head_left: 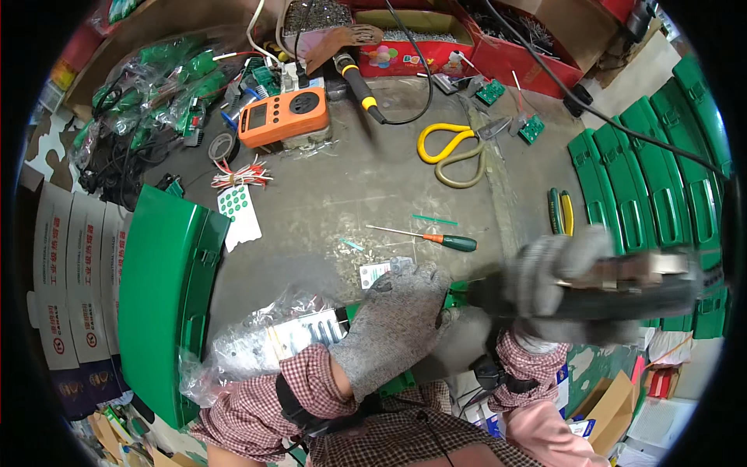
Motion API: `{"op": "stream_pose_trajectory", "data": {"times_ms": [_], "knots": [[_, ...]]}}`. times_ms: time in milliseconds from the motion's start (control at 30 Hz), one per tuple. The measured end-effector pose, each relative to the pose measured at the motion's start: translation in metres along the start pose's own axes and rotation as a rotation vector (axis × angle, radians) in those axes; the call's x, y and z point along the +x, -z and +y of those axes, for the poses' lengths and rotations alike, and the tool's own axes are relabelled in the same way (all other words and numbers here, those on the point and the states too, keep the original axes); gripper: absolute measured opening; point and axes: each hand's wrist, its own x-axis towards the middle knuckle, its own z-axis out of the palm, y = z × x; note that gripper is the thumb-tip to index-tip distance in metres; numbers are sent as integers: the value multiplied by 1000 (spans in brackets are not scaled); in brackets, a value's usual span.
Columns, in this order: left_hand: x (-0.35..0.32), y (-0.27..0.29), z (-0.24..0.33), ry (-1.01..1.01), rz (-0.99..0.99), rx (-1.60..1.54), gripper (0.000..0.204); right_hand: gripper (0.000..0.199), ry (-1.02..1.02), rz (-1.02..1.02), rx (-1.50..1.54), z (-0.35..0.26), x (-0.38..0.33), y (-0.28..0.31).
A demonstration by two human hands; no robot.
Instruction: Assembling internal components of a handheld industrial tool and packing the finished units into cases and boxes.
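My left hand (397,327), in a grey knit glove, bends over a green plastic part at the table's near edge. Its fingers are closed on this part, most of which the glove hides. To the right, my right hand (556,272), also gloved and smeared by motion, is wrapped round a dark elongated tool (630,300) with a brownish metallic section. Blur hides the tool's exact kind; its dark front end points left, close to the green part. Beside my left hand lies a clear plastic bag (241,342) with metal pieces.
A screwdriver (455,242), yellow-handled scissors (447,148), pliers (562,212) and an orange meter (284,117) lie on the table. A soldering iron (359,86) hangs behind. Green cases (650,163) line the right; another green case (152,303) stands left. Red boxes (412,47) hold small parts.
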Motion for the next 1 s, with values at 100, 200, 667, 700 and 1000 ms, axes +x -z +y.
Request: {"op": "stream_pose_trajectory", "data": {"times_ms": [100,200,667,700,1000], "knots": [[2,1,1,37,-31,3,39,66,-15,-24,-10,2,3,2],[4,10,0,68,-179,-20,46,66,-49,-81,-15,4,6,4],[0,-20,-20,-308,369,-40,36,60,31,4,-8,-10,4,-16],[4,-12,-16,-276,219,-50,34,60,132,-88,75,-20,5,-16],[10,-15,-23,-210,32,-16,31,53,-246,-683,198,13,-38,-78]]}}
